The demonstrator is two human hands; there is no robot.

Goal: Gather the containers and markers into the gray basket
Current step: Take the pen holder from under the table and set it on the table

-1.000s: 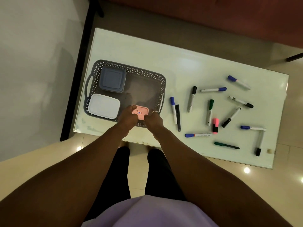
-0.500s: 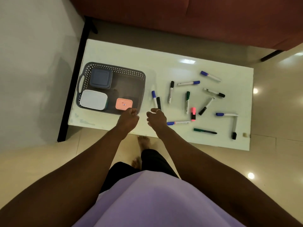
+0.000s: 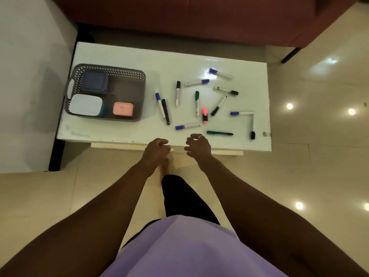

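Glossy floor tiles and a dark red sofa frame a low white table [image 3: 119, 54], seen from above.

Both hands hover over its near edge, holding nothing. The right hand [image 3: 198, 145] has its fingers loosely spread and curled, a half-wide claw. The left hand [image 3: 156, 149] is curled narrower, close to a loose fist. They sit near each other, not touching.

Just beyond the right hand lies a blue marker [image 3: 188, 126], its long axis running left to right across the reach, blue cap to the left. A green pen [image 3: 219, 133] lies just right of that, also crosswise. Farther in stands a pink highlighter [image 3: 204, 115], pointing away. A blue-capped marker and a black marker [image 3: 166, 111] lie side by side, touching or nearly so, pointing roughly away, between the hands and the basket [image 3: 79, 70].

More markers scatter over the right half of the table, all still outside the basket. At the table's left end, the basket holds three containers: navy [image 3: 94, 81] at the back, white [image 3: 85, 104] in front of it, pink [image 3: 123, 109] at the near right.

The containers look done; the markers remain. The right hand is nearer the blue marker, so a pinch across its barrel seems the likely next move, then a carry leftward.
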